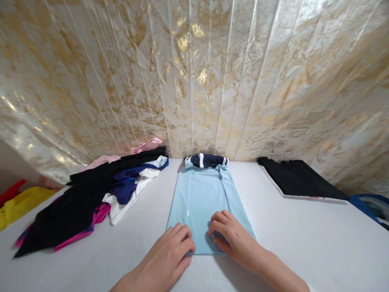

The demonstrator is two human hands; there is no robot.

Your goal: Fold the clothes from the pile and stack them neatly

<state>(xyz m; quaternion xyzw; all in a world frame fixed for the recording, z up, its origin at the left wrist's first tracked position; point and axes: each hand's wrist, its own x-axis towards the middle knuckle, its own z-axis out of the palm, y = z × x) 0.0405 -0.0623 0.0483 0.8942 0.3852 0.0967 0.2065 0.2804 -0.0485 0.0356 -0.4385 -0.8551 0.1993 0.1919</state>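
Main risk on my feed, imo: L hand (168,253) sits over the near L corner of the lt-blue shirt (206,190); uneven pull there vs R hand (235,237) could skew the hem (206,254) & crease the flat panel. 2nd: navy/white trim (209,161) is bunched at the table's (291,235) far edge, so a hard tug could drag it loose & undo the neat sides. Grip: L fingers bent down at hem, thumb side hides the contact, can't tell if cloth is pinched. R fingers loosely curled over cloth, thumb apart, no fabric visible between; can't confirm touch. Shirt loc: table ctr, lengthwise from far edge toward near side. Looks: smooth, narrow, approx rectangular, long edge lines down L & R, small white mark (188,213) on L half, slight rumple up by trim. Also: mixed clothes pile (88,198) on table's L side, flat black garment (300,178) at its far R.
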